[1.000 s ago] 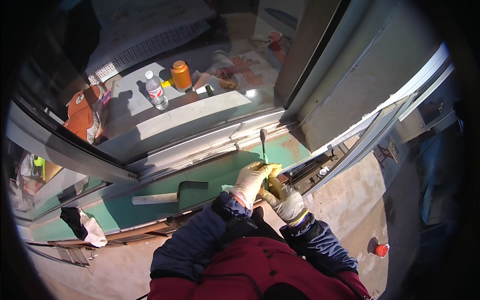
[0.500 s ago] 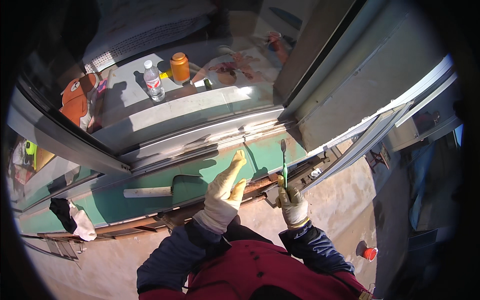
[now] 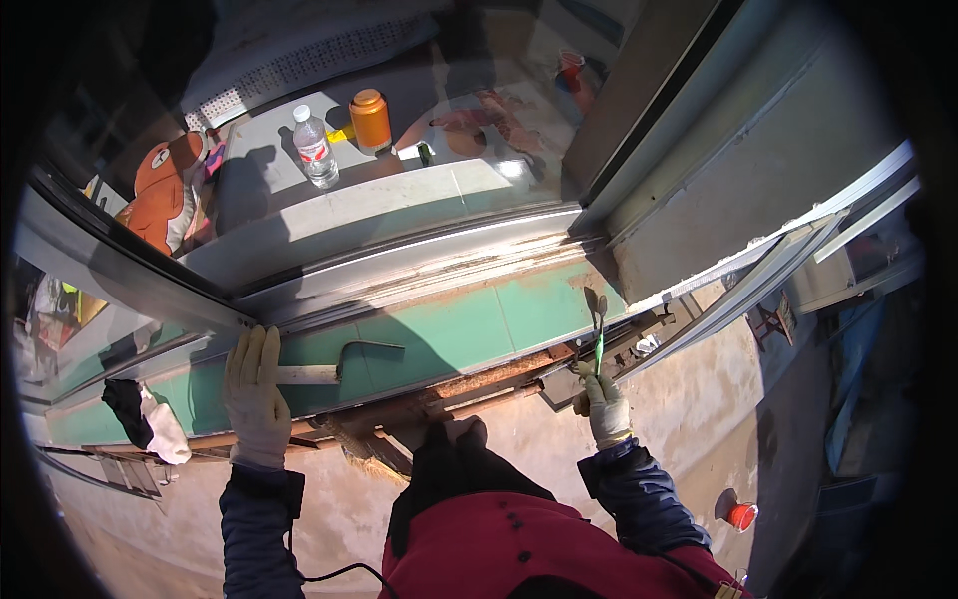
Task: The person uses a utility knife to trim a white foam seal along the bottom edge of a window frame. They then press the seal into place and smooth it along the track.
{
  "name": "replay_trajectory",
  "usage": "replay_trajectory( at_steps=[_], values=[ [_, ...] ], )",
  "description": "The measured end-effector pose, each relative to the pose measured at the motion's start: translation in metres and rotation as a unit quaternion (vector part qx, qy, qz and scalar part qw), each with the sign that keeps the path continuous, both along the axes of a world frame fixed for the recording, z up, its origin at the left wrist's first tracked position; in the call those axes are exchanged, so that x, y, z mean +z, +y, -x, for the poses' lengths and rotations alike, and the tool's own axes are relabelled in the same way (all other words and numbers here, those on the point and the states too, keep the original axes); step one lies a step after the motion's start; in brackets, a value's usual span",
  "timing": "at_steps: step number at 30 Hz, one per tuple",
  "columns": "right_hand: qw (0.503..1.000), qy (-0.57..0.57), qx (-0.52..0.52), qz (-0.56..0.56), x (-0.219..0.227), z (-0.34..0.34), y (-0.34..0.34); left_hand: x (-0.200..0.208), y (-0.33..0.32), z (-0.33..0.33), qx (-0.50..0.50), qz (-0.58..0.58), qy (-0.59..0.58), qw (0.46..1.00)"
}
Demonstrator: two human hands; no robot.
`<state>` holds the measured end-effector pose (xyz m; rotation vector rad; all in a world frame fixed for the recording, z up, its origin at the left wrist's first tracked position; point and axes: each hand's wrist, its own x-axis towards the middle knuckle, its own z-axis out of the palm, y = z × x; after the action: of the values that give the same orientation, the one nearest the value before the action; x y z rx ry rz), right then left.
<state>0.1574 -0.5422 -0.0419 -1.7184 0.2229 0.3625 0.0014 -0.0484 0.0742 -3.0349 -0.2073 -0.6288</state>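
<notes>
Gloved hands at a green window ledge, slim brush held on the right

Left grip (image 3: 257,399): one hand in a pale work glove, dark blue cuff below. Fingers are extended and held together; the grip is seen as open. It is placed over the left end of the white cylinder, which is partly covered by it; whether contact is made cannot be told.

Right grip (image 3: 606,407): one hand in a similar glove, closed around the lower handle of the brush.

Brush (image 3: 600,351): one, slim, green handle, dark head. It is held nearly upright, head uppermost, and is seen against the right part of the ledge.

White cylinder (image 3: 311,375): one, laid lengthwise on the ledge. A thin bent rod (image 3: 371,344) is seen at its right end.

Ledge (image 3: 459,327): green, set along the window, partly shaded; some brown dirt is borne at the right.

Cloth item (image 3: 160,427): black and white, draped over the ledge's outer edge, left of the left grip.

Rusty metal bar (image 3: 499,376): seen below the ledge's outer edge.

Behind glass: clear bottle (image 3: 316,155), white-capped; orange jar (image 3: 370,124), stood beside it; brown bear figure (image 3: 163,195), placed further left.

Red object (image 3: 741,516): one, small, on the ground at the right.
</notes>
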Motion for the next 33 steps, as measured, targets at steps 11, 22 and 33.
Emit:
replay_trajectory(
  at_steps=[11,22,33],
  values=[
    [0.999,-0.03,-0.032,0.002,0.036,0.013,0.008,0.019,0.02,-0.017,-0.099,0.016,0.155,0.983],
    [0.985,-0.096,-0.145,-0.004,0.066,0.031,0.001,-0.005,0.006,-0.025,-0.161,0.292,0.087,0.939],
    [0.964,-0.206,-0.125,-0.108,0.116,-0.056,-0.007,0.036,-0.12,-0.168,-0.013,0.621,0.282,0.731]
  ],
)
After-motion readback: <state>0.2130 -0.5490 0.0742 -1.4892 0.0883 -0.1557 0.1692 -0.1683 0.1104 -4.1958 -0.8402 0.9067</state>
